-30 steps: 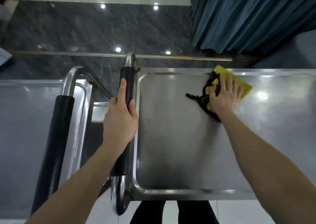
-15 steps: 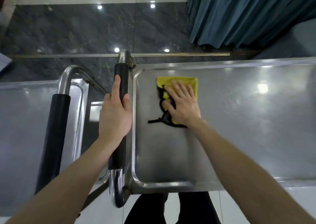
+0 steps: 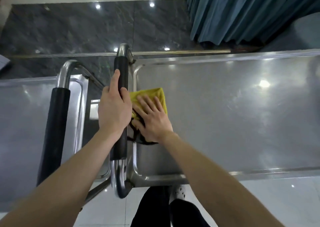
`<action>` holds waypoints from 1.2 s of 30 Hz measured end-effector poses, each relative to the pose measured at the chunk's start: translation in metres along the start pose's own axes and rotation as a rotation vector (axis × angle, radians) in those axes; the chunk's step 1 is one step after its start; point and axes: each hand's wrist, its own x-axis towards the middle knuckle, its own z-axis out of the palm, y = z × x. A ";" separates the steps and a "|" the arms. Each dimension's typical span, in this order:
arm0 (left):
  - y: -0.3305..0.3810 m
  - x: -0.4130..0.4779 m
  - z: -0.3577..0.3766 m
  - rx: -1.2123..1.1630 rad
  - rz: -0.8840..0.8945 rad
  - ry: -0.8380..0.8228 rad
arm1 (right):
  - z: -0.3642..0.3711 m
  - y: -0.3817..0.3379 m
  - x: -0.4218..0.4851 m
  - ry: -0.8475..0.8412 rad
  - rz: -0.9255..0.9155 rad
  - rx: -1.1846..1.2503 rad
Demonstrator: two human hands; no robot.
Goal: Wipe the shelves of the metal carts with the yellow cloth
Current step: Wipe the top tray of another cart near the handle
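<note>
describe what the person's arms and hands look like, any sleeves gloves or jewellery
Both hands are bare: no gloves on the left hand or the right hand, and no rings show on the fingers. The left forearm and right forearm are uncovered to the edge of the frame, with no sleeve cuffs in view. No watch, bracelet or marking shows at either wrist.

Dark marble floor (image 3: 72,29) — teal curtain (image 3: 242,13)

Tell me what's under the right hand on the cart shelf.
The yellow cloth, pressed flat by the right hand, with black strands trailing near the wrist. The shelf beneath and the cloth's middle are covered.
</note>
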 end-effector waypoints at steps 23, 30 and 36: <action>-0.013 -0.091 -0.013 0.154 -0.069 -0.006 | -0.002 0.058 -0.149 0.063 0.073 -0.002; -0.014 -0.090 -0.009 0.174 -0.035 0.023 | -0.029 0.149 -0.137 0.265 0.956 -0.016; -0.015 -0.089 -0.009 0.186 -0.013 0.055 | 0.015 -0.039 -0.086 0.112 0.336 0.025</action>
